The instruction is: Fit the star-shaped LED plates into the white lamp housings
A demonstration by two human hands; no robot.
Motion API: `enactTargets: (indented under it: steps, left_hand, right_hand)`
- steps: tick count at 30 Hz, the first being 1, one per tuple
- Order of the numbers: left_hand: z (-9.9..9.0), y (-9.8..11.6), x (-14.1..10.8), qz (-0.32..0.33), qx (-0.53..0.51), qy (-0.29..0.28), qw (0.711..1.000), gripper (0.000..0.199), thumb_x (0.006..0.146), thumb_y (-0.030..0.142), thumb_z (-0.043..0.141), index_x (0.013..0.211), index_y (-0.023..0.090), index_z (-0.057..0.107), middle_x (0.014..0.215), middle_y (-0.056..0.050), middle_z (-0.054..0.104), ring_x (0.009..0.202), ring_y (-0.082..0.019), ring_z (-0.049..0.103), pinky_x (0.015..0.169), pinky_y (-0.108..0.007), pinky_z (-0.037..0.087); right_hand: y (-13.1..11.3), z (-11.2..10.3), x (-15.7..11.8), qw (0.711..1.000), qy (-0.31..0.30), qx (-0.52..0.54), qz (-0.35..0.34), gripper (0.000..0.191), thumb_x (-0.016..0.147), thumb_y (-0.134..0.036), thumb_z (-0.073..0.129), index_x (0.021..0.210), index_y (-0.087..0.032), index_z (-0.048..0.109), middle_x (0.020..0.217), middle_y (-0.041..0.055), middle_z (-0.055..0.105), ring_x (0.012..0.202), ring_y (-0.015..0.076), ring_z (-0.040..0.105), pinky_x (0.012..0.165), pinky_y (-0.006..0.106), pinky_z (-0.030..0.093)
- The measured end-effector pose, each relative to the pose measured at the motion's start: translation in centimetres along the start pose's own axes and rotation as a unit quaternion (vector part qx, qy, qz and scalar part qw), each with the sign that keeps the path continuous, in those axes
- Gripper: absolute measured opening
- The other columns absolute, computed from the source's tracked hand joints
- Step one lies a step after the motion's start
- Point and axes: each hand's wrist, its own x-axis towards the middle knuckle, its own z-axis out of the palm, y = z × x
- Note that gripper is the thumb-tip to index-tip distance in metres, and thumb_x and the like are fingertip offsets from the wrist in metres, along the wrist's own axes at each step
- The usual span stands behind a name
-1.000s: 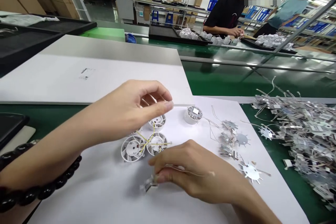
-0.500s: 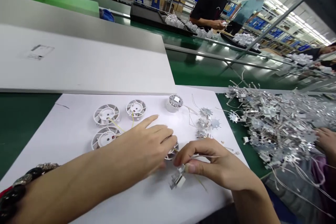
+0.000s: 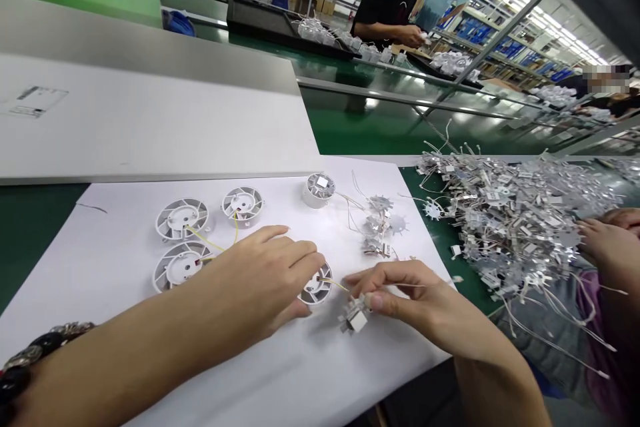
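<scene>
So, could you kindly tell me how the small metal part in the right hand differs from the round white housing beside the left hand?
The metal part is silvery bent sheet, while the round white housing is slotted plastic and looks larger. The metal part is pinched in the right hand, whereas the housing lies on the white sheet beside the left hand. Both are small parts over that sheet.

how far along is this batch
One housing looks finished, with a metal plate on top. In hand: the right hand pinches a wired metal piece, the left hand is at another housing. Left: three plateless housings, and the metal pile.
</scene>
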Motion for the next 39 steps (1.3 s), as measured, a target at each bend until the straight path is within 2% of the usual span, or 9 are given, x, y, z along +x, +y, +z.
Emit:
enactTargets:
  steps: [3,6,9,13,21,27,31,35,39]
  left_hand:
    - [-0.8,0.5,0.1,-0.023,-0.004,0.023,0.999,0.037,0.098,0.042,0.085,0.117,0.022,0.061,0.110,-0.006,0.078,0.097,-0.031,0.075,0.097,-0.048,0.054]
    - [-2.3,1.1,0.5,-0.027,-0.022,0.079,0.996,0.039,0.116,0.056,0.051,0.135,0.022,0.052,0.120,-0.006,0.075,0.109,-0.028,0.072,0.095,-0.043,0.052]
    - [-3.3,1.4,0.8,0.003,-0.008,0.125,0.992,0.039,0.122,0.048,0.027,0.138,0.020,0.049,0.120,-0.004,0.075,0.109,-0.022,0.071,0.105,-0.038,0.047]
    - [-3.0,0.9,0.6,0.030,0.026,0.102,0.994,0.027,0.123,0.033,0.032,0.130,0.018,0.053,0.099,0.000,0.073,0.089,-0.019,0.071,0.116,-0.039,0.041]
    - [-1.8,-0.7,0.0,-0.013,-0.033,0.023,0.999,0.008,0.112,0.029,0.059,0.117,0.025,0.064,0.111,0.000,0.074,0.096,-0.024,0.071,0.089,-0.041,0.049]
    - [-2.1,-0.3,0.2,-0.059,-0.099,0.001,0.993,0.029,0.112,0.045,0.060,0.134,0.027,0.061,0.108,0.000,0.081,0.089,-0.025,0.077,0.073,-0.037,0.050]
    - [-2.4,-0.4,0.3,-0.072,-0.127,-0.047,0.988,0.020,0.114,0.042,0.058,0.125,0.029,0.067,0.112,0.003,0.082,0.090,-0.024,0.080,0.073,-0.037,0.052]
    - [-2.8,-0.7,0.0,-0.093,-0.166,-0.100,0.977,0.026,0.112,0.043,0.064,0.136,0.033,0.064,0.134,0.005,0.078,0.106,-0.021,0.081,0.079,-0.032,0.058]
    - [-3.1,-0.5,0.0,-0.097,-0.167,-0.097,0.976,0.026,0.112,0.038,0.062,0.136,0.031,0.067,0.134,0.002,0.079,0.107,-0.021,0.081,0.079,-0.028,0.060]
  right_hand:
    - [-0.7,-0.1,-2.2,0.994,0.097,-0.011,-0.058,0.025,0.098,-0.053,0.088,0.086,-0.031,0.084,0.098,0.0018,0.080,0.120,0.0262,0.068,0.104,0.032,0.049]
    - [-1.6,1.3,-2.6,0.979,0.170,0.021,-0.106,0.026,0.101,-0.050,0.084,0.084,-0.031,0.080,0.093,-0.0019,0.075,0.093,0.0188,0.067,0.084,0.026,0.050]
    - [-2.4,3.5,-0.9,0.980,0.162,0.057,-0.104,0.026,0.103,-0.044,0.080,0.083,-0.029,0.076,0.089,-0.0030,0.072,0.086,0.0179,0.064,0.080,0.027,0.047]
    - [-2.6,5.2,1.2,0.985,0.141,0.023,-0.096,0.026,0.102,-0.038,0.074,0.079,-0.026,0.070,0.085,-0.0035,0.071,0.085,0.0184,0.062,0.080,0.030,0.044]
    - [-1.4,5.6,1.7,0.987,0.139,-0.049,-0.072,0.027,0.102,-0.038,0.067,0.079,-0.025,0.062,0.093,-0.0013,0.070,0.093,0.0206,0.063,0.082,0.033,0.043]
    - [-1.3,5.7,1.8,0.989,0.126,-0.042,-0.063,0.026,0.100,-0.036,0.066,0.079,-0.025,0.058,0.093,-0.0002,0.068,0.091,0.0213,0.062,0.078,0.033,0.043]
    - [-1.4,5.9,1.7,0.988,0.129,-0.048,-0.071,0.026,0.100,-0.035,0.065,0.078,-0.024,0.057,0.091,-0.0001,0.067,0.091,0.0211,0.062,0.078,0.033,0.043]
    - [-1.5,5.8,1.7,0.989,0.123,-0.058,-0.065,0.027,0.102,-0.034,0.063,0.078,-0.024,0.057,0.087,-0.0009,0.068,0.085,0.0199,0.062,0.077,0.033,0.042]
    - [-1.5,5.1,1.2,0.991,0.096,-0.050,-0.082,0.018,0.102,-0.030,0.067,0.086,-0.024,0.065,0.086,-0.0025,0.072,0.083,0.0187,0.066,0.075,0.030,0.047]
